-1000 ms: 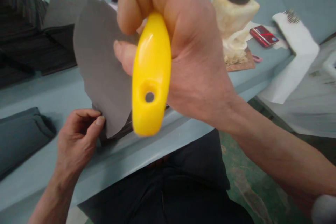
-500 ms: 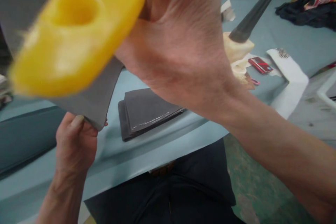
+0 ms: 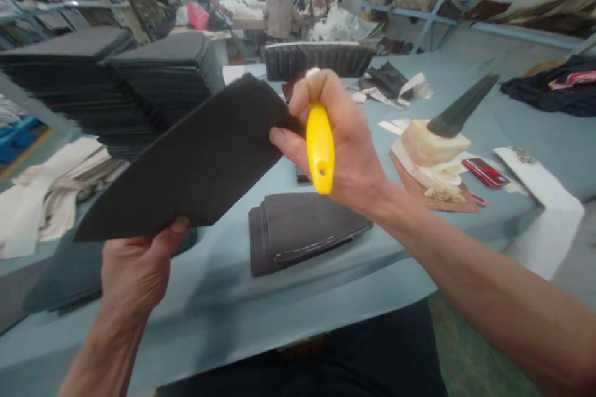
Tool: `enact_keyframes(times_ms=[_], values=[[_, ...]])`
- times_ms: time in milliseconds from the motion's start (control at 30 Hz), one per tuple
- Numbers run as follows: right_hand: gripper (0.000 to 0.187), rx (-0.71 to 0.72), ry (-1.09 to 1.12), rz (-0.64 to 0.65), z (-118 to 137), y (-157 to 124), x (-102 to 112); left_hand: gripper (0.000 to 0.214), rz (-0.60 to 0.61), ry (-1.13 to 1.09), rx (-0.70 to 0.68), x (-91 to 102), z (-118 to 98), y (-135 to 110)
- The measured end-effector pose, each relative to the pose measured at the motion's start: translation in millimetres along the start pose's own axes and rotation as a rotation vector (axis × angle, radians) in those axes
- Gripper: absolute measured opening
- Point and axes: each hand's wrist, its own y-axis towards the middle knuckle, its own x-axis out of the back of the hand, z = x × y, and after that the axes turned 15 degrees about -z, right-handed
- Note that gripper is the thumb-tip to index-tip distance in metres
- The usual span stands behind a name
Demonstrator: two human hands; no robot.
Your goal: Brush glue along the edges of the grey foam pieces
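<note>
A dark grey flat panel [image 3: 200, 167] is held up at a slant over the table. My left hand [image 3: 139, 267] is closed on its lower edge, thumb on the near face. My right hand [image 3: 349, 142] grips a tool by its yellow handle [image 3: 320, 152], which has a hole at the end towards me; the tool's working end is hidden behind the fingers. The right thumb and fingertips also meet the panel's right edge. Below the right hand, a small stack of dark grey panels [image 3: 311, 223] lies on the table.
Tall stacks of dark panels [image 3: 167, 62] stand at the back left, with pale cloth strips [image 3: 60, 186] nearer. On the right are a pale block with a dark spike [image 3: 465, 105], a red box [image 3: 487, 172] and white paper [image 3: 544, 198]. A person [image 3: 279, 12] is far behind.
My right hand with the yellow-handled tool has moved down and away from my face to the panel's right edge. The panel now shows almost whole, tilted lower, and the view has lifted.
</note>
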Motion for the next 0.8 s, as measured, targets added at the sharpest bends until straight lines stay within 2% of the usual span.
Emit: enact_keyframes(times_ms=[133,267,400,600,733,800], values=[[0.031,-0.156,-0.006,-0.043,-34.4,-6.3,3.3,0.016,0.034,0.102,-0.224,-10.2,4.0,14.7],[0.029,-0.366,0.095,-0.059,-65.1,-16.3,6.4,0.01,0.166,0.142,-0.426,-27.5,13.0,28.1],[0.032,-0.41,0.106,-0.104,-86.3,-23.6,13.5,0.012,0.273,0.164,-0.595,-48.9,24.7,41.0],[0.039,-0.401,-0.014,-0.187,-126.7,-29.4,36.5,0.013,0.402,0.18,-0.822,-101.9,31.5,57.6],[0.04,-0.384,-0.104,-0.216,-152.4,-35.3,59.1,0.01,0.509,0.201,-0.919,-145.6,36.3,65.0],[0.039,-0.384,-0.168,-0.216,-162.5,-39.3,72.5,0.017,0.554,0.219,-0.951,-166.8,40.9,66.5]])
